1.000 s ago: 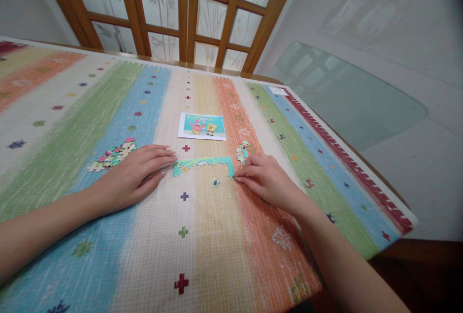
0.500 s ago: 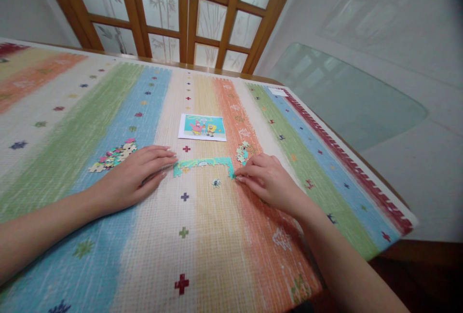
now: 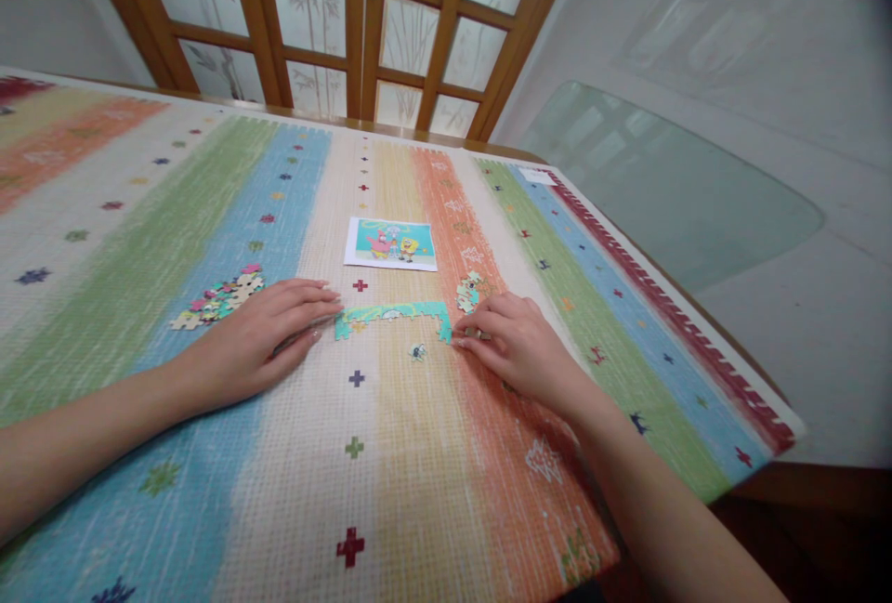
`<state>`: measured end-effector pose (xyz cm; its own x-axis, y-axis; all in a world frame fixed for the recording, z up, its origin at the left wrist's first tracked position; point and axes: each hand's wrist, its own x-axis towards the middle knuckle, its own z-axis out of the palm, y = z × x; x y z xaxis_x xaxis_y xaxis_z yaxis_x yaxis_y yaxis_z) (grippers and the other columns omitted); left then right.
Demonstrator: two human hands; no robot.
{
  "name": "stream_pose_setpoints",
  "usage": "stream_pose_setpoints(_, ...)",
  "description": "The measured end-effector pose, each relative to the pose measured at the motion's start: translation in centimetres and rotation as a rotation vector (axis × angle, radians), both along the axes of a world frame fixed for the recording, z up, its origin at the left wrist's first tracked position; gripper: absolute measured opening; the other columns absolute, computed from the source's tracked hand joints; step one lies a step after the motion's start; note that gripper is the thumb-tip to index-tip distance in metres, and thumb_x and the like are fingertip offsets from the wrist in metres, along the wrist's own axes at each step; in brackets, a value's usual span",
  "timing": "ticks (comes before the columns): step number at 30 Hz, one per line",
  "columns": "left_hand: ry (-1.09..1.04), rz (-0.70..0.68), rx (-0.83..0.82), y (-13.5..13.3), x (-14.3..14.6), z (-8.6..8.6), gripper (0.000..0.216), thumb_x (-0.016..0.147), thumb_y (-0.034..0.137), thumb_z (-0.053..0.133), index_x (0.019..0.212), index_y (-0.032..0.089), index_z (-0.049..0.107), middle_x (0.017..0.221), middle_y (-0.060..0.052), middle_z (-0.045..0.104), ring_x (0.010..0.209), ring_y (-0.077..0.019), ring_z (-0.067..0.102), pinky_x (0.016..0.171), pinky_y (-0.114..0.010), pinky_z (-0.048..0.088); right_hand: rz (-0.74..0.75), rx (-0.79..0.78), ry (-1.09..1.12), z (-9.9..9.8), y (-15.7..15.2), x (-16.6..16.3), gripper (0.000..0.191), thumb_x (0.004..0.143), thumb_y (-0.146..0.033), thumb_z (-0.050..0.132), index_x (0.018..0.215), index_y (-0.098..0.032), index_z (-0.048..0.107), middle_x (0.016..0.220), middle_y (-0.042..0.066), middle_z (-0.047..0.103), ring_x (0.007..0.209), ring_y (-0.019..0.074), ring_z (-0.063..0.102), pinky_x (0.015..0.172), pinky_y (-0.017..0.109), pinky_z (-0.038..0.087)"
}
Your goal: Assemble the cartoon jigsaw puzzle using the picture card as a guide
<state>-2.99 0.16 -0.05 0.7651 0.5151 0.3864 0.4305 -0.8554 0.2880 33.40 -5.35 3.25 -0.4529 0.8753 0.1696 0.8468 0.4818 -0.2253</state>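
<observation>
A partly joined jigsaw puzzle (image 3: 390,311), teal with yellow-green lines, forms a strip with a short leg down at each end. My left hand (image 3: 289,324) lies flat with fingers stretched out, its fingertips at the strip's left end. At the right leg, my right hand (image 3: 512,343) has its thumb and fingers bent together, tips against or right beside the edge. Something small and pale shows between those fingers; its kind is unclear. A loose puzzle piece (image 3: 417,352) with a dark mark lies below the strip.
Mixed puzzle pieces (image 3: 221,296) are heaped left of my left hand. A smaller pile of pieces (image 3: 469,291) sits just beyond my right hand. Behind the strip lies a printed cartoon picture (image 3: 391,243). A striped tablecloth (image 3: 299,491) covers the table; glazed wooden doors (image 3: 359,36) stand behind.
The fingers of my right hand have shifted slightly, and a gap with something pale in it now shows between thumb and fingers. My left hand and the strip stay put.
</observation>
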Motion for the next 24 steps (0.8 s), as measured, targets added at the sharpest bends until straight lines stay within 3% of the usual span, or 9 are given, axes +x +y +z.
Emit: stream_pose_setpoints(24,-0.018,-0.013,0.009,-0.02,0.14,0.24,0.039,0.098,0.018,0.048,0.136,0.021,0.056,0.134,-0.011,0.062,0.131,-0.0267,0.053,0.110,-0.049,0.045,0.049,-0.036,-0.001,-0.43,0.22,-0.40,0.018,0.096,-0.027,0.061,0.107,-0.026,0.075,0.107,0.006,0.070,0.100,0.0232,0.060,0.084,0.038,0.038)
